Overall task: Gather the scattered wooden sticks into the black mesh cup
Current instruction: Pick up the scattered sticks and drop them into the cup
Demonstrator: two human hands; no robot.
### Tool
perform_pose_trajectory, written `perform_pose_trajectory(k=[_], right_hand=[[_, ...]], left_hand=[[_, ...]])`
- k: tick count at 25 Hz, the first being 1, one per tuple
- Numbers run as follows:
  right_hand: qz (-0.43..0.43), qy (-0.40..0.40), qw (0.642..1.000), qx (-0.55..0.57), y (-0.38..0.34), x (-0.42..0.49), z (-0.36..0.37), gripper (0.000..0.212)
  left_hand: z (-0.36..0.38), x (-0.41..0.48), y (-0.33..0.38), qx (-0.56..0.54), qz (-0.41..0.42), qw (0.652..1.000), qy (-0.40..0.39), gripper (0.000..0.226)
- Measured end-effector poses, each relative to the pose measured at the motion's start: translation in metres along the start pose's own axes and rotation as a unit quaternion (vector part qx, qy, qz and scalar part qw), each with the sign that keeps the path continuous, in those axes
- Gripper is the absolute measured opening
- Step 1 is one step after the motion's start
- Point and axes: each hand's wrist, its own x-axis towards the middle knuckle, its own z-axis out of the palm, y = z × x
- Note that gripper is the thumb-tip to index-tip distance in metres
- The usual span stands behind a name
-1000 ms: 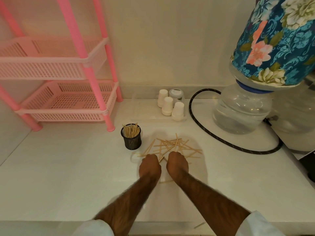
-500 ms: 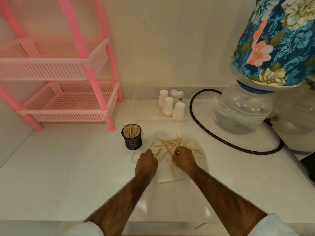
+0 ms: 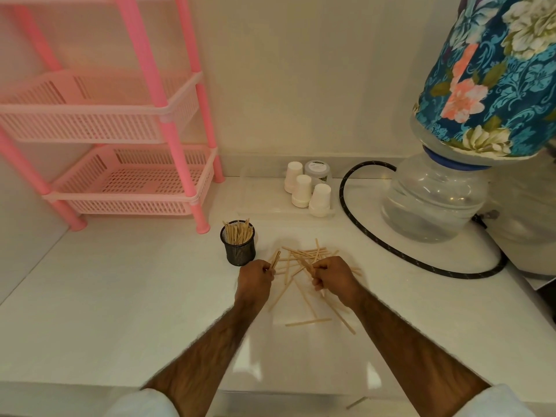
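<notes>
Pink rack [image 3: 168, 121], black mesh cup [image 3: 239, 251]

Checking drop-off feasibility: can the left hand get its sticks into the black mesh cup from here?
Probably yes. The left hand grips a few sticks right beside the black mesh cup, whose open top is partly filled; nothing lies between them.

Black mesh cup [image 3: 238, 247] stood upright on the white counter, packed with pale wooden sticks standing on end. Loose sticks [image 3: 304, 257] lay criss-crossed flat just right of it; 1 stick [image 3: 307, 322] lay apart, nearer the counter's front.
</notes>
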Motion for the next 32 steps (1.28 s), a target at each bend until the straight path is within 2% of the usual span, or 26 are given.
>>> perform_pose_trajectory(k=[4, 10, 16, 21, 25, 29, 32], right_hand=[[0.004, -0.002, 1.000, 0.010, 0.002, 0.004, -0.003, 0.018], [-0.016, 0.011, 0.995, -0.100, -0.001, 0.004, -0.003, 0.019], [-0.088, 0.034, 0.980, -0.174, -0.022, 0.009, -0.015, 0.022], [-0.084, 0.023, 0.995, -0.053, -0.054, 0.015, -0.006, 0.028], [-0.103, -0.018, 0.993, 0.060, -0.091, 0.021, 0.025, 0.017], [-0.115, -0.067, 0.964, 0.229, -0.126, 0.031, 0.061, 0.015], [-0.118, -0.103, 0.947, 0.280, -0.140, 0.039, 0.089, 0.014]], left_hand=[[-0.003, 0.002, -0.005, -0.008, -0.004, 1.000, 0.000, 0.020], [-0.006, 0.000, -0.002, -0.044, 0.010, 0.999, 0.003, 0.021], [-0.021, 0.003, 0.000, -0.107, 0.038, 0.993, 0.029, 0.025], [-0.060, 0.019, 0.006, -0.180, 0.066, 0.976, 0.107, 0.023], [-0.103, 0.041, 0.013, -0.158, 0.080, 0.968, 0.176, 0.021], [-0.123, 0.059, 0.025, -0.184, 0.084, 0.965, 0.167, 0.027], [-0.126, 0.066, 0.030, -0.190, 0.091, 0.968, 0.137, 0.025]])
